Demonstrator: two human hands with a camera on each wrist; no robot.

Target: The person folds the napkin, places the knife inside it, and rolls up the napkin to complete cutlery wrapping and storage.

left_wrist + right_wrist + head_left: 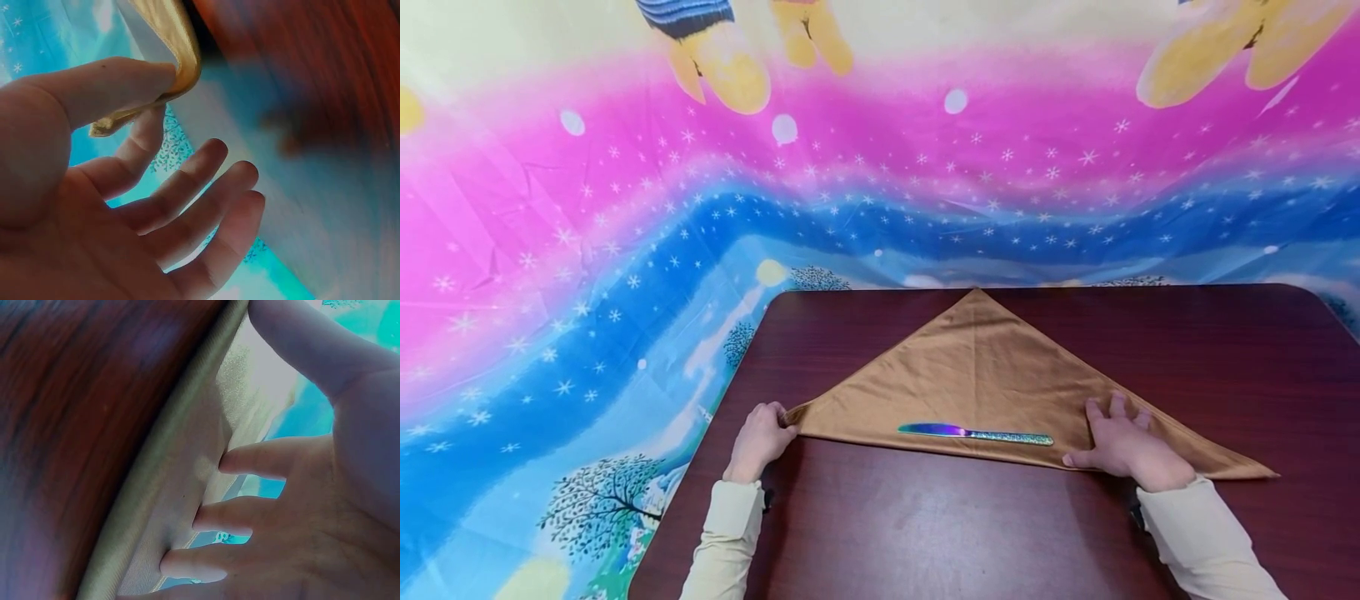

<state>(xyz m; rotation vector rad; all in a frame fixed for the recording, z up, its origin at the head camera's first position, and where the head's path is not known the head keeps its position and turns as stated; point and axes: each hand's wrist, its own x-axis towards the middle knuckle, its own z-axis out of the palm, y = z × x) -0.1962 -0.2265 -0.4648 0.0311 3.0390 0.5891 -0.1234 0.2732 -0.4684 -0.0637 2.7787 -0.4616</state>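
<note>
A golden-brown cloth napkin point(955, 358), folded to a triangle, lies on the table with its peak at the far edge. On it, near the front fold, rests a rainbow-coloured table knife point(973, 433), blade to the left. My left hand point(762, 437) pinches the napkin's left corner between thumb and forefinger; in the left wrist view the corner point(178, 56) is lifted and the other fingers are spread loose. My right hand point(1123, 442) lies with spread fingers on the napkin, right of the knife. Its fingertips point(228, 461) touch the cloth in the right wrist view.
The dark red-brown table point(940, 525) has rounded far corners and a glossy top. Behind it and at its left hangs a printed cloth backdrop point(865, 150) in pink and blue with snowflakes. The napkin's right corner point(1255, 469) points out past my right hand.
</note>
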